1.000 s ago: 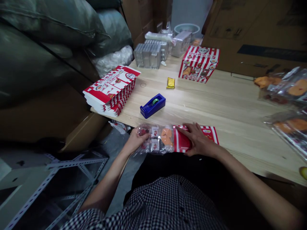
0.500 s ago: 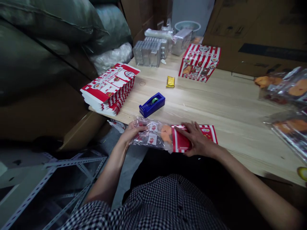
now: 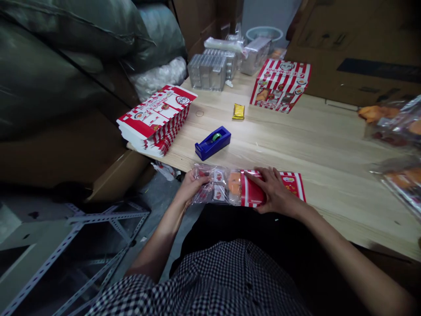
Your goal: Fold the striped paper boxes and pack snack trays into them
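A clear plastic pack of small toy food pieces [image 3: 219, 189] lies at the table's near edge, its right end inside a flat red-and-white striped box [image 3: 289, 186]. My left hand [image 3: 192, 186] grips the pack's left end with fingers closed around it. My right hand [image 3: 274, 195] presses flat on the striped box near its open mouth, fingers spread over the top panel.
A blue tape dispenser [image 3: 212, 142] sits just beyond. A stack of flat striped boxes [image 3: 156, 119] lies at the left edge, an assembled striped box [image 3: 281, 85] and a gold packet [image 3: 238, 111] farther back. Clear trays [image 3: 210, 70] stand at the far end; bagged toy packs [image 3: 399, 145] lie right.
The plastic pack dipped and tilted half a second ago, then levelled and slid a little to the right, toward the striped box. My right hand stayed on the box.
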Available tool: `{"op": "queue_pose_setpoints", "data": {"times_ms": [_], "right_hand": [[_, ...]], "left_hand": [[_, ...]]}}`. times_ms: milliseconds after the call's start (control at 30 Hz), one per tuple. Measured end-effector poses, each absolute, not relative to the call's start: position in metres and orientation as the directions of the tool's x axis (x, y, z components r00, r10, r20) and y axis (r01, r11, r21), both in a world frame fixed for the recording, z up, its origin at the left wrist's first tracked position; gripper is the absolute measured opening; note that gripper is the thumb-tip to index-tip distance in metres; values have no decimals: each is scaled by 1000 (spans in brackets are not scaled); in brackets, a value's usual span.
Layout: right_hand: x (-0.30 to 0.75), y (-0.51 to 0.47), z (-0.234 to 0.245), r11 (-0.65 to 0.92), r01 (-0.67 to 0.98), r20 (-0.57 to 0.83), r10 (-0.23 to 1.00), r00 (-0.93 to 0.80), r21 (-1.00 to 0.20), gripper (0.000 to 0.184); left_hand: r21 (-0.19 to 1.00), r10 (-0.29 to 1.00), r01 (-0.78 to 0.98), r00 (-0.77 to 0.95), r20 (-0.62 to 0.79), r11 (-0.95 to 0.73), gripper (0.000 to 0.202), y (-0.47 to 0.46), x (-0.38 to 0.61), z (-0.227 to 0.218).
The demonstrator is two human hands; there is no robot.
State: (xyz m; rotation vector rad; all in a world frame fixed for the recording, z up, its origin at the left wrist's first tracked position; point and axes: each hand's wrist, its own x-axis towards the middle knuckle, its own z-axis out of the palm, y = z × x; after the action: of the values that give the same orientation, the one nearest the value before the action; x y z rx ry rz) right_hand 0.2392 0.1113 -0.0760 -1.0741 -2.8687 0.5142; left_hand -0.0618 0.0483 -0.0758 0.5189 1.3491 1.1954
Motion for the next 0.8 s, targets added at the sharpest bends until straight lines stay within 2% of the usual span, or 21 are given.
{"op": "queue_pose_setpoints", "data": {"times_ms": [200,400,600,800], "right_hand": [[238,109,-74,723,614,-67,629,-774,-316,112],[235,105,-72,715,616,-63,634,-770,-331,112],[234,104,-72,714,605,-69,625,-778,-353,114],[229,103,-73,714,595,-28,632,-775,-368,112]], "left_hand": [[812,830,-404,-187,-525,422,40,52,-74,-80],[832,861,-407,-180,-477,376,39,40,-34,-81],[903,904,-259,-173,-392,342,58,28,-49,-75],[908,918,-181,-54,-394,379,51,15,-75,-69]]}}
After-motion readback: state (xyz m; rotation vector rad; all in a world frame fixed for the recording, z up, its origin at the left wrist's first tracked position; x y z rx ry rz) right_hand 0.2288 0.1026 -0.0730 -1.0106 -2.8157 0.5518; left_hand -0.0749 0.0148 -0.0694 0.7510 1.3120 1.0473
